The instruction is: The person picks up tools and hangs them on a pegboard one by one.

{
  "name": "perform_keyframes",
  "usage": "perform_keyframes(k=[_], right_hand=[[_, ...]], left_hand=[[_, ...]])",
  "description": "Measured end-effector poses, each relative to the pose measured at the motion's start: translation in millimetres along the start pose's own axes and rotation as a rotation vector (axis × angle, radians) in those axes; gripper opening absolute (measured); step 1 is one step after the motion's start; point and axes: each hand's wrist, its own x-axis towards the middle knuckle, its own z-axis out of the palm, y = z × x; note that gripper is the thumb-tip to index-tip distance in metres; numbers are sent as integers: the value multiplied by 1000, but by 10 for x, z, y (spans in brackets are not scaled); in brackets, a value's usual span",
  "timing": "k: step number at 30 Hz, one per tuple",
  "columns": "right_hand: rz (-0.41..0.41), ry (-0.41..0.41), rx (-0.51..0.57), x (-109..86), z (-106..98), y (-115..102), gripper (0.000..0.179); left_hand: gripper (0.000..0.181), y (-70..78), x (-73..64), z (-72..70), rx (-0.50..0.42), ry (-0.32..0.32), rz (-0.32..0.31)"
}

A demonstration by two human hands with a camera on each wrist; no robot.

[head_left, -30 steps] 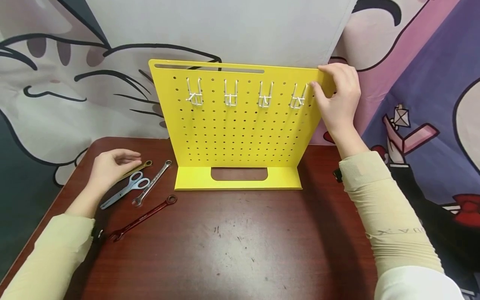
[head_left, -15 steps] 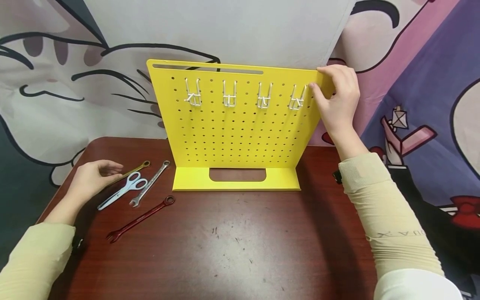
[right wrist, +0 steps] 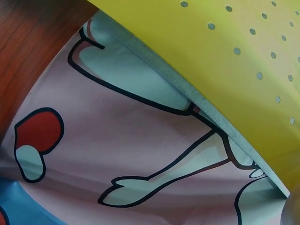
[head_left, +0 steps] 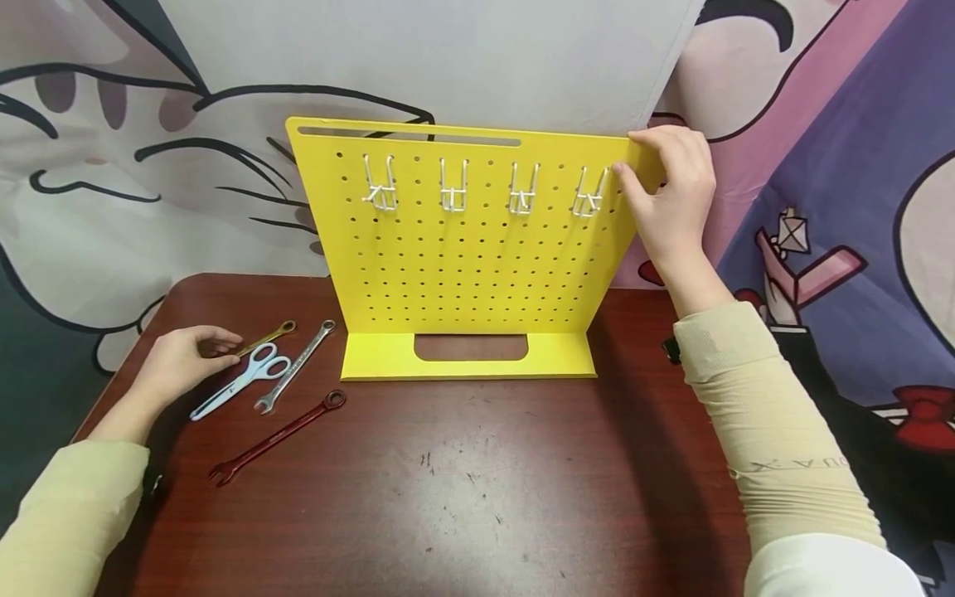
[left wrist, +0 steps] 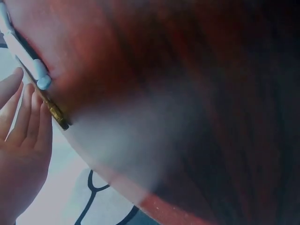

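Observation:
My left hand (head_left: 182, 361) is at the near end of a gold combination wrench (head_left: 278, 333), fingers and thumb apart on either side of it. In the left wrist view the straight fingers (left wrist: 32, 117) reach right up to the wrench (left wrist: 57, 115). Light blue scissors (head_left: 242, 380) lie beside it, then a silver combination wrench (head_left: 297, 365) and a dark red one (head_left: 279, 435). My right hand (head_left: 677, 186) grips the upper right corner of an upright yellow pegboard (head_left: 477, 249), thumb on its front; the other fingertips are hidden behind the board.
Several white wire hooks (head_left: 453, 195) hang in a row across the upper pegboard. Its flat base has a cut-out and stands at the back of the dark red-brown table (head_left: 448, 481). Cartoon-printed fabric (head_left: 239, 191) hangs close behind, with a pale panel (head_left: 433, 58) at the back.
My left hand has moved left and down along the gold wrench, toward its near end. The right hand stays on the pegboard corner, and the tools lie in the same places.

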Motion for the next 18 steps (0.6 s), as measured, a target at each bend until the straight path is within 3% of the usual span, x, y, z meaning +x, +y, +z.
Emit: perform_keyframes(k=[18], right_hand=[[-2,-5,-7,4,1,-3,27]], left_hand=[[18,24,41,54,-18,-7,-56]])
